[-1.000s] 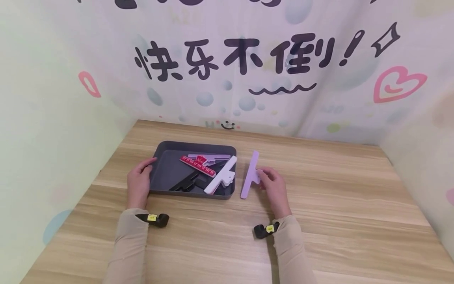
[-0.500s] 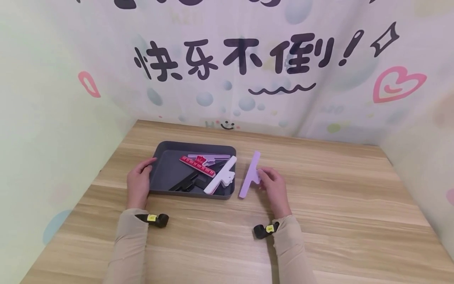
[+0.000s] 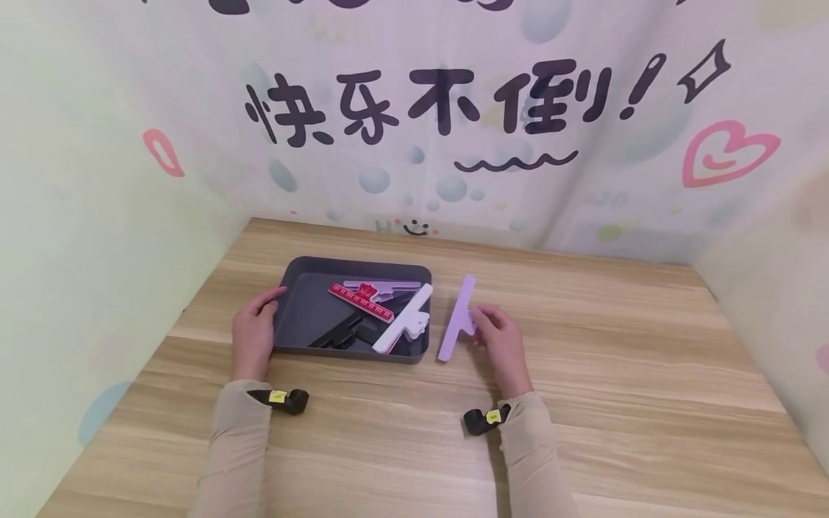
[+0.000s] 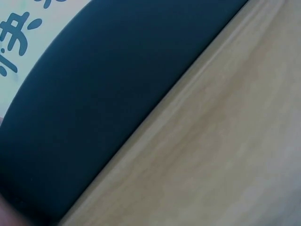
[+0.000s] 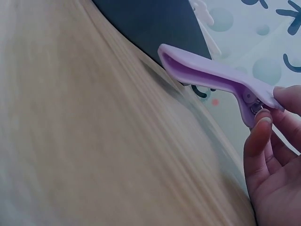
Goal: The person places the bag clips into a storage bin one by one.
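In the head view my left hand holds the left end of a dark grey tray, fingertips at its rim. The tray's wall fills much of the left wrist view. Just off the tray's right end, my right hand pinches a long lilac clip by its handle. The right wrist view shows this lilac clip from its end, its spring near my thumb and fingertips. Inside the tray lie a red clip with a piano-key pattern, a white clip, black clips and another lilac clip.
The tray stands on a wood-grain table, toward its back left. A printed white cloth with black lettering hangs behind the table, and pale walls flank both sides. A black wrist camera sits on each sleeve.
The lilac clip tilts very slightly in my right hand, its near end shifting a little to the left and then partly back. My left hand and the tray stay still.
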`<action>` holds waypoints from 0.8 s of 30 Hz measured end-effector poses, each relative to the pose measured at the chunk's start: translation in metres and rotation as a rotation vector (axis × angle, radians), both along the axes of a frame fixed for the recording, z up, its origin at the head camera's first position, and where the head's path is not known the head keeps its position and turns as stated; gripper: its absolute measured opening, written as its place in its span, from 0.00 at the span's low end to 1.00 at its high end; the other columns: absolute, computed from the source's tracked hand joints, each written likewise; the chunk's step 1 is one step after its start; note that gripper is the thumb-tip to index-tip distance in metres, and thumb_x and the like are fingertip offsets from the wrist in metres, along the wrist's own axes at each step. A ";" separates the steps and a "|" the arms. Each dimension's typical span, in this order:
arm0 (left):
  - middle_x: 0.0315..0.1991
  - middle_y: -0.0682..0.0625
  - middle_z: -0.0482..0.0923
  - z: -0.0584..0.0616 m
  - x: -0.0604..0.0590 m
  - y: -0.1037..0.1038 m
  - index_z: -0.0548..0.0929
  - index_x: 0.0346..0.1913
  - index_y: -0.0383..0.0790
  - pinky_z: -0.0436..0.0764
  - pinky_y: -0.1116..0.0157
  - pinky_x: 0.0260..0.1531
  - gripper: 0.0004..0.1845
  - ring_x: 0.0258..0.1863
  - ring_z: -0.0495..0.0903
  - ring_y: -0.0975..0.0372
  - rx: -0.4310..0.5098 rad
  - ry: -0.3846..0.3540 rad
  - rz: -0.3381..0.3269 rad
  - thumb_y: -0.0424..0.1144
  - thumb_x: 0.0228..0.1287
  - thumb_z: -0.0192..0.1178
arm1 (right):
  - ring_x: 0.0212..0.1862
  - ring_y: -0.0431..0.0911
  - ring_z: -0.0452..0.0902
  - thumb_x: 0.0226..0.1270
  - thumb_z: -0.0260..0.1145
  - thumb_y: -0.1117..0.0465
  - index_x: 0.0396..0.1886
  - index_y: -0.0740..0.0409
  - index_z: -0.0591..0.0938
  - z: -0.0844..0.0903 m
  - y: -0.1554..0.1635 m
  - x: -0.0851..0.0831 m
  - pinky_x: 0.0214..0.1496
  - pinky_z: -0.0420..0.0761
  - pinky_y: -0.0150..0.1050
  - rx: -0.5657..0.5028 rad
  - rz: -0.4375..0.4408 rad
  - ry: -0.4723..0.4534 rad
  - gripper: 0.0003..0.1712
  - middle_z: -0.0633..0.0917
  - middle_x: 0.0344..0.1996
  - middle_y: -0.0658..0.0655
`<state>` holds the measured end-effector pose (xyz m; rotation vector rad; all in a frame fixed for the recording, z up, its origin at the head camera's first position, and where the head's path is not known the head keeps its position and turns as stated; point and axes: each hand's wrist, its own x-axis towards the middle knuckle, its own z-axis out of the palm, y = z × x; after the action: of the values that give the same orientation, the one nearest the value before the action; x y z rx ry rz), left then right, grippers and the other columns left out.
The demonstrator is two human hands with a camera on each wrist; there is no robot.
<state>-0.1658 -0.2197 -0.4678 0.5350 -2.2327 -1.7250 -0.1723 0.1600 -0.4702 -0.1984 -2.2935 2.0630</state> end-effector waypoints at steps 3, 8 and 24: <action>0.57 0.55 0.70 0.001 0.000 0.000 0.79 0.51 0.50 0.63 0.64 0.57 0.15 0.58 0.64 0.66 -0.001 0.003 -0.001 0.41 0.67 0.45 | 0.27 0.45 0.72 0.56 0.62 0.45 0.40 0.54 0.80 0.001 0.000 0.000 0.25 0.73 0.33 -0.002 0.001 -0.003 0.20 0.77 0.30 0.57; 0.58 0.56 0.70 0.001 0.000 0.000 0.79 0.51 0.51 0.63 0.65 0.57 0.15 0.58 0.64 0.67 0.006 0.000 0.001 0.41 0.67 0.45 | 0.27 0.45 0.72 0.56 0.63 0.46 0.40 0.54 0.80 0.002 0.000 -0.001 0.24 0.73 0.33 0.000 0.002 0.002 0.19 0.77 0.30 0.57; 0.57 0.56 0.70 0.002 0.001 0.000 0.79 0.50 0.50 0.63 0.65 0.57 0.15 0.58 0.64 0.67 0.010 0.004 0.008 0.41 0.67 0.46 | 0.28 0.44 0.72 0.55 0.63 0.46 0.40 0.55 0.80 0.001 -0.001 -0.002 0.26 0.74 0.33 -0.030 -0.013 -0.003 0.20 0.77 0.29 0.57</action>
<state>-0.1652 -0.2195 -0.4661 0.5415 -2.2169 -1.7330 -0.1742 0.1592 -0.4695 -0.2171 -2.2571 2.0936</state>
